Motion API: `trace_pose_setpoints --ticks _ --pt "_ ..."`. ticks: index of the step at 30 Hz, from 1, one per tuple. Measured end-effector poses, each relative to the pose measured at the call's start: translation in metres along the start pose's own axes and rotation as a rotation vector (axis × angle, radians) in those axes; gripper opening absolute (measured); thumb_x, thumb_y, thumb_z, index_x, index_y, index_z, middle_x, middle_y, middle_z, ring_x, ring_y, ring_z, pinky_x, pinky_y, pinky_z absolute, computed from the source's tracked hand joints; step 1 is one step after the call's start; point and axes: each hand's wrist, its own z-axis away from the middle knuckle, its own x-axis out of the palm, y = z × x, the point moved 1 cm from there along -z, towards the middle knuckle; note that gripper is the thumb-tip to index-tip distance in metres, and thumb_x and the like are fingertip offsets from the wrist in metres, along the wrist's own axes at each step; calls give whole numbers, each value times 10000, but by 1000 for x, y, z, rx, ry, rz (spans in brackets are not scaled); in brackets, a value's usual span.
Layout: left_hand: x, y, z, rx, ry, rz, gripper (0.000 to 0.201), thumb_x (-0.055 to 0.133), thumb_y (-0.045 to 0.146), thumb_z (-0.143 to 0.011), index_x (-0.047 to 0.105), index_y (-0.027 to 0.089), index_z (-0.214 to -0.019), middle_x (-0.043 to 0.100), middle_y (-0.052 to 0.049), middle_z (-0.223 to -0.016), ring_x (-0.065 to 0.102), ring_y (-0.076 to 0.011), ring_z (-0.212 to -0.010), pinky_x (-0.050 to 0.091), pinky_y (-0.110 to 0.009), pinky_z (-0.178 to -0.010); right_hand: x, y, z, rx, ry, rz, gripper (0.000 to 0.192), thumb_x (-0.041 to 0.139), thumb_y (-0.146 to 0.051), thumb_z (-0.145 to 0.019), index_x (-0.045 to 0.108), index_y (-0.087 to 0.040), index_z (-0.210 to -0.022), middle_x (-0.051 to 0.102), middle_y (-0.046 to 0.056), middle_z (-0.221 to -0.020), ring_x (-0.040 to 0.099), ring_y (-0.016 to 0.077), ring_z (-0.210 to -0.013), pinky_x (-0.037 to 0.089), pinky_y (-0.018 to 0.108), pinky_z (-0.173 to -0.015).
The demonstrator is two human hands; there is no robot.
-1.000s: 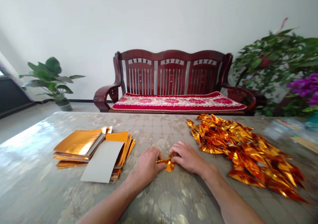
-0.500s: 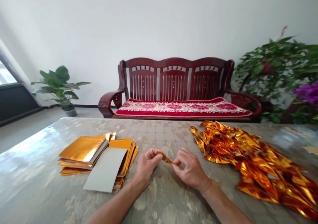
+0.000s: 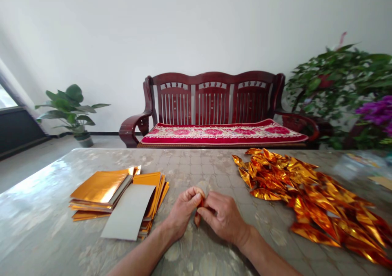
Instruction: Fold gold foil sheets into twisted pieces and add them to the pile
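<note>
Between my hands is a small folded piece of gold foil paper, mostly covered by my fingers; its pointed lower end hangs down. My left hand pinches it from the left, thumb uppermost. From the right, my right hand has its thumb and curled fingers closed on the same piece, close against the left fingertips. To the left lie stacks of flat gold foil sheets, with one grey-backed sheet face down on top. A large heap of folded gold foil pieces spreads over the right side.
The patterned table bears everything. Clear plastic bags lie at its far right. Behind stands a dark red wooden bench with a red floral cushion. Potted plants stand left and right.
My hands have drawn closer together. The foil piece, earlier stretched slantwise between them, now points downward and is more hidden. The view has shifted slightly.
</note>
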Motion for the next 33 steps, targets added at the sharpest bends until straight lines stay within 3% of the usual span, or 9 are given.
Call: trace_pose_setpoints --ticks 4,7,9,12,17,22,27,30,33 --pt "2 2 1 -9 -7 154 388 810 421 -718 540 146 -760 480 65 -619 428 -36 -515 354 -145 -502 2 -5 -1 -56 7 1 316 539 -337 -951 578 -207 -666 573 -1 -643 519 125 -609 360 254 -597" --pt "1 4 2 -68 -22 311 368 850 332 -696 583 146 -868 521 51 -694 468 -32 -559 370 -132 -533 -2 -3 -2 -24 127 -78 244 575 -355 -931 608 -218 -731 581 1 -661 535 140 -636 395 259 -615" --pt "-2 2 3 -168 -47 398 399 853 283 -701 595 167 -982 514 54 -703 450 -21 -533 324 -116 -493 -5 -1 -4 39 229 -123 127 630 -338 -881 644 -223 -932 639 37 -825 584 177 -774 452 287 -704" --pt "-5 -2 6 -311 -54 490 406 847 237 -713 602 172 -1030 437 77 -637 392 -8 -486 257 -102 -457 -8 1 -9 73 230 -170 363 677 -300 -813 618 -233 -1165 630 97 -1135 566 246 -1059 454 384 -923" --pt "-4 -3 9 -487 -51 632 320 810 123 -725 599 141 -965 404 79 -619 400 -5 -487 226 -93 -453 -6 1 -14 104 85 -336 58 683 -243 -782 676 -229 -838 671 46 -896 580 222 -970 470 355 -890" --pt "1 -3 9 -602 -104 649 221 735 62 -734 573 130 -868 470 55 -640 456 -12 -486 230 -95 -438 1 2 -12 282 99 -441 62 687 -250 -723 650 -212 -691 620 19 -773 575 179 -805 482 279 -719" --pt "-2 4 4 -413 -23 126 241 731 287 -769 627 147 -936 599 0 -692 573 -102 -594 415 -188 -556 3 4 -11 423 118 -405 115 713 -271 -685 665 -205 -603 621 1 -687 575 161 -687 470 286 -704" --pt "-7 16 3 -68 159 -361 304 561 448 -888 656 165 -942 664 -38 -836 612 -166 -757 467 -265 -676 0 7 -13 499 154 -398 144 732 -289 -663 673 -199 -568 637 -2 -620 581 166 -660 460 287 -702" --pt "-8 24 9 282 300 -867 286 465 380 -944 680 192 -923 692 -54 -947 613 -207 -934 455 -334 -858 0 11 -14 601 158 -466 181 719 -321 -670 673 -189 -555 634 -8 -561 559 154 -591 440 264 -616"
